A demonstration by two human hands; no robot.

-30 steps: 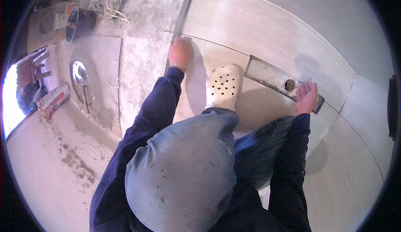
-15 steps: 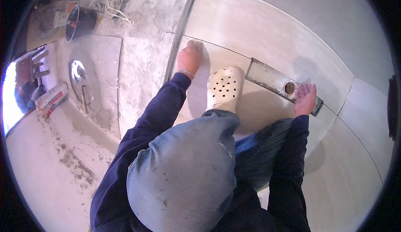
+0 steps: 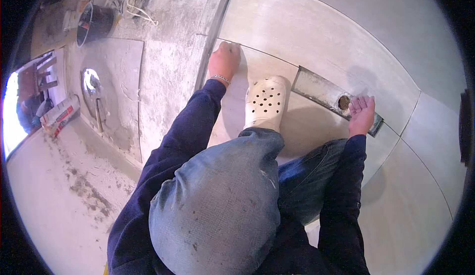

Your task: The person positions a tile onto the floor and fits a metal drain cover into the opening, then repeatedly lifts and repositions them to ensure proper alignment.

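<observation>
My left hand (image 3: 224,61) is closed in a fist against the pale floor tile (image 3: 311,121), by the thin joint with the neighbouring tile (image 3: 277,15). What its fingers hold, if anything, is hidden. To the right, my right hand (image 3: 361,115) rests over the far end of a narrow drain channel (image 3: 316,86) set between the tiles. Its fingers are loosely bent and a little apart, with nothing visible in them. Just left of those fingers is a round drain hole (image 3: 343,102). Between my hands, my foot in a cream clog (image 3: 266,101) stands on the tile.
A dark bucket (image 3: 94,23) and tangled white cables (image 3: 141,10) are at the upper left. Below them lie a board with a round opening (image 3: 116,72) and a paper sack (image 3: 60,115). Grey debris (image 3: 89,191) streaks the rough floor. A person (image 3: 30,109) is near the bright opening.
My left hand has shifted slightly up and left along the joint. The fingers of my right hand have moved a little; that hand stays by the drain channel.
</observation>
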